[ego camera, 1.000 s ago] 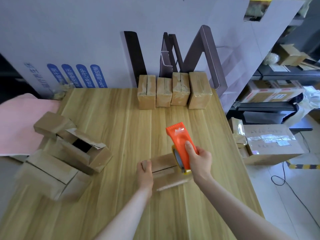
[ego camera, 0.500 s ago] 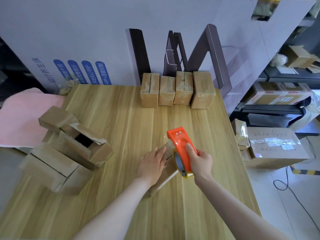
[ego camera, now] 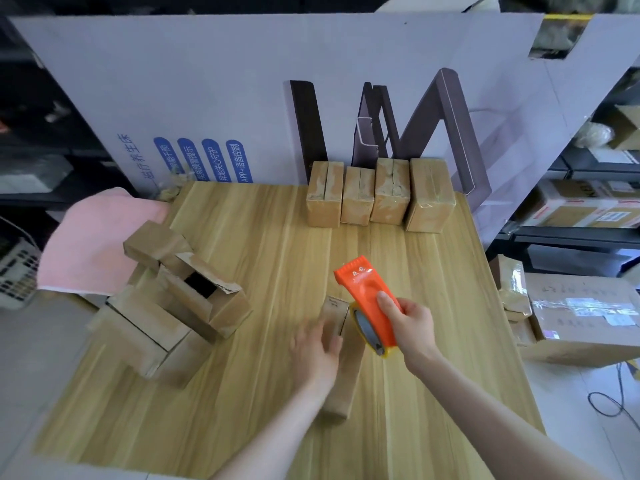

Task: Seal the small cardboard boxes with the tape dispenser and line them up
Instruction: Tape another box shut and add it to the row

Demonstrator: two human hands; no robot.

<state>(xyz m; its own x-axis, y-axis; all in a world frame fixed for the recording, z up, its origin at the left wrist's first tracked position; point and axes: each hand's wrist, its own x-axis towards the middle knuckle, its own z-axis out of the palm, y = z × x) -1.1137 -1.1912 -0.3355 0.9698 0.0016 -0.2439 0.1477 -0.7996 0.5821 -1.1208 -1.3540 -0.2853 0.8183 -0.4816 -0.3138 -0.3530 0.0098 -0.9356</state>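
Having swung from crosswise to lengthwise, the small cardboard box [ego camera: 343,382] lies at lower centre under the flat-fingered left hand [ego camera: 317,348]; the right hand [ego camera: 412,327] grips the orange tape dispenser [ego camera: 369,299] just beside it; another seam looks ready for taping.

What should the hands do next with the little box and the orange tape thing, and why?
Probably lower the tape dispenser onto the small box at its far end and pull tape along it. The left hand rests on the box, steadying it, and the right hand grips the dispenser beside that end.
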